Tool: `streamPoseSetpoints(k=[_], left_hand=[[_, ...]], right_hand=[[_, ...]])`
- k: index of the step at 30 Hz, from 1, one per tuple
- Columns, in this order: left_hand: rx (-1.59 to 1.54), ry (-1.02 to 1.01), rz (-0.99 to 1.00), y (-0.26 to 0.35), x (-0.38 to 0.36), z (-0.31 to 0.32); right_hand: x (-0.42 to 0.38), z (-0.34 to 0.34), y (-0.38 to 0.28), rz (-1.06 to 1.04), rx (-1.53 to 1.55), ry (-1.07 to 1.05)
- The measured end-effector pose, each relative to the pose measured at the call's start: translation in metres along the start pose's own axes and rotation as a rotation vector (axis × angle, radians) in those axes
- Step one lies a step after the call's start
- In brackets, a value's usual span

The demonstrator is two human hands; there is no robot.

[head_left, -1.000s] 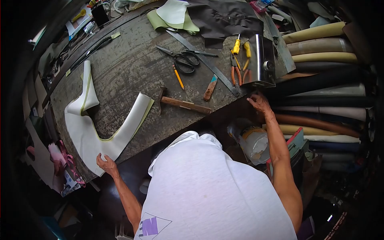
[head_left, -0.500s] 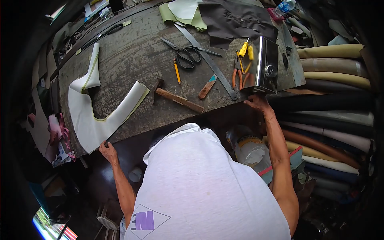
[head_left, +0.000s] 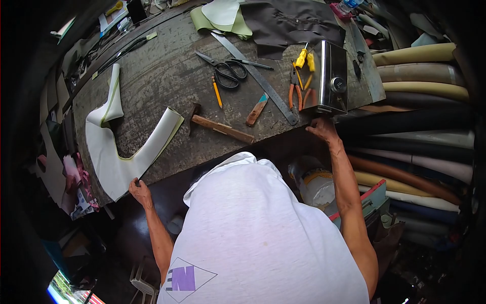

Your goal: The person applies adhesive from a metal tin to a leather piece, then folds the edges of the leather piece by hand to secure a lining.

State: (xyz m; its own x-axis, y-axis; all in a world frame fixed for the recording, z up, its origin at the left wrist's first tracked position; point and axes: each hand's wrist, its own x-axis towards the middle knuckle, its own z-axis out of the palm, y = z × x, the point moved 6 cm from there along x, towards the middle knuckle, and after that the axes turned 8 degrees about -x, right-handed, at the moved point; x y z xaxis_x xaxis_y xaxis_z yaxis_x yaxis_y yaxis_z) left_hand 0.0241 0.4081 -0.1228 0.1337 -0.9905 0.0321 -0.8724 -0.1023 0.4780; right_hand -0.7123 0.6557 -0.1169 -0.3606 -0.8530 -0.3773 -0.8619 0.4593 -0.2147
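Observation:
My left hand (head_left: pixel 140 193) rests at the front edge of the workbench (head_left: pixel 167 83), fingers slightly apart, beside the lower edge of a curved white sheet piece (head_left: pixel 109 162) with a yellow-green underside. Also at the front edge, my right hand (head_left: pixel 322 129) has its fingers loosely spread, just below a shiny metal can (head_left: pixel 327 83). Between the hands lie a hammer (head_left: pixel 223 128), a utility knife (head_left: pixel 257 110) and a pencil (head_left: pixel 217 92). Behind them are black-handled scissors (head_left: pixel 229 75) and a steel ruler (head_left: pixel 258 78). Orange-handled pliers (head_left: pixel 294 91) lie left of the can.
Yellow-handled screwdrivers (head_left: pixel 302 57) lie near the can. Dark material (head_left: pixel 293 25) and green-white pieces (head_left: pixel 223 17) cover the back of the bench. Rolls of material (head_left: pixel 420 91) are stacked at right. A person's white-shirted back (head_left: pixel 268 223) fills the lower middle.
The view has shifted slightly, so the bench and tools appear a little further left and higher. Both hands stay at the bench edge, and the tools keep their places.

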Motion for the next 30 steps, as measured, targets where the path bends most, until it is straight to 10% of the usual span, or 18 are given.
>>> streamPoseSetpoints(k=[30], left_hand=[[-0.083,0.063,-0.068,-0.009,-0.01,0.004]], right_hand=[[0.016,0.04,0.046,-0.167,-0.121,0.005]])
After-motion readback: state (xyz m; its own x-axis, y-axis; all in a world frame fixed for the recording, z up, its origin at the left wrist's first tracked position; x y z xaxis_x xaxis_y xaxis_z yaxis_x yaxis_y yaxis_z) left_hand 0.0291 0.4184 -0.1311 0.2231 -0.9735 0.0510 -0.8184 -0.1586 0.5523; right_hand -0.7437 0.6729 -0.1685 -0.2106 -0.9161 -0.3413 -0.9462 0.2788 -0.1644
